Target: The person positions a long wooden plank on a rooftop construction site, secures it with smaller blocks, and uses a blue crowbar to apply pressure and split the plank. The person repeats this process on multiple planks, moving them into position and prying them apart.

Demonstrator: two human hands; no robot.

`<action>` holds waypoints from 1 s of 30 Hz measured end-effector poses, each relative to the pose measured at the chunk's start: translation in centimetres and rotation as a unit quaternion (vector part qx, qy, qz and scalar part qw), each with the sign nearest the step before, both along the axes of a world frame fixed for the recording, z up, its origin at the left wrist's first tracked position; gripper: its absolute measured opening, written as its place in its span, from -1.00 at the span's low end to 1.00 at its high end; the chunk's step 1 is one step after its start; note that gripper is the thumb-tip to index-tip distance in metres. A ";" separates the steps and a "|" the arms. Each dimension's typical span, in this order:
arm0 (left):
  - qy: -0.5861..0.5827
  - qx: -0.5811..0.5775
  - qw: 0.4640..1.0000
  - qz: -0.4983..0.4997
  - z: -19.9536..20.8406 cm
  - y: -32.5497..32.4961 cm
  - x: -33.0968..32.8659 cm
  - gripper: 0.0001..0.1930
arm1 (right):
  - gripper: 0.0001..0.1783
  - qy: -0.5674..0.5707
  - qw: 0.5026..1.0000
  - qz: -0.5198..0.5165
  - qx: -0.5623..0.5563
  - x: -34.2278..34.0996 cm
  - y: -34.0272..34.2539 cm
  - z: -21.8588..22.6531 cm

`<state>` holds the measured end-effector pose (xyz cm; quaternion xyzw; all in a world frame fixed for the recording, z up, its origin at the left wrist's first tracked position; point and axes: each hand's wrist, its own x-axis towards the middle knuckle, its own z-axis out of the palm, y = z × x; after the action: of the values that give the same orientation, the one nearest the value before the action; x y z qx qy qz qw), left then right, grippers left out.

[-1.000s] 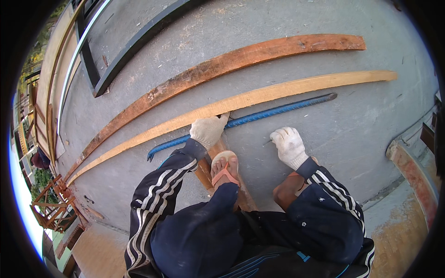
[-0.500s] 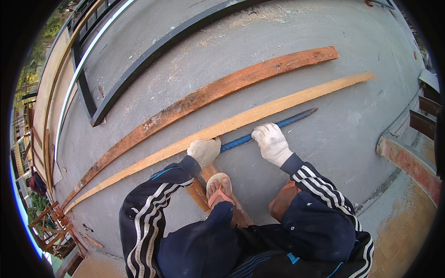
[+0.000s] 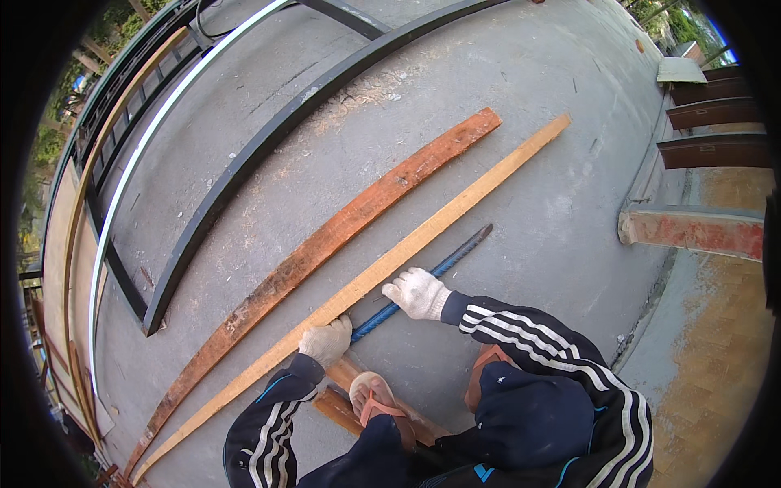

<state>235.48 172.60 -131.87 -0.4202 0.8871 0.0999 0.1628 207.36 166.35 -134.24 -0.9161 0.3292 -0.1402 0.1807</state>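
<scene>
My left hand (image 3: 326, 342), in a white knit glove, is closed around the lower end of a blue metal pry bar (image 3: 453, 262), against the near edge of a pale wooden strip (image 3: 443, 229). The bar slants up and right to a dark tapered tip. Further along it, my right hand (image 3: 417, 294), also gloved, is closed over the bar, its fingertips close to the strip. A thin dark sliver shows by those fingertips, too small to name. Beyond the pale strip lies a reddish-brown plank (image 3: 342, 213), roughly alongside.
My sandalled foot (image 3: 376, 397) rests on a brown wooden piece (image 3: 338, 411) below my left hand. A black metal frame (image 3: 213, 195) and a white strip (image 3: 134, 183) lie on the grey concrete floor at the far left. Reddish beams (image 3: 700, 234) jut in at the right.
The view has turned, so the planks now slant more steeply. My right hand has drawn its fingertips nearer the pale strip; both hands stay at the blue bar.
</scene>
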 end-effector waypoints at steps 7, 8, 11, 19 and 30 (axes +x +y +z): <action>0.066 0.094 0.993 0.023 -0.3 0.0 0.8 -0.71 | -0.83 0.042 0.999 0.001 -0.016 0.5 -0.1 1.1; 0.066 0.101 0.992 0.027 -0.1 -0.1 0.7 -0.71 | -0.82 0.039 0.999 -0.003 -0.004 0.5 -0.1 1.3; 0.067 0.074 0.994 0.039 1.0 0.0 0.1 -0.82 | -0.75 0.062 0.998 0.009 0.032 0.2 0.0 2.0; 0.200 -0.210 0.920 0.263 5.2 2.9 0.4 -0.51 | -0.77 -0.017 0.993 -0.095 0.073 0.3 0.7 2.7; 0.144 -0.015 0.941 0.306 5.5 0.8 4.1 -0.55 | -0.82 0.008 0.992 -0.117 0.053 4.1 1.3 1.3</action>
<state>239.59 173.45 -126.34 -0.6546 0.7313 0.1912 -0.0111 211.42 167.62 -132.98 -0.8617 0.4422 -0.1356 0.2086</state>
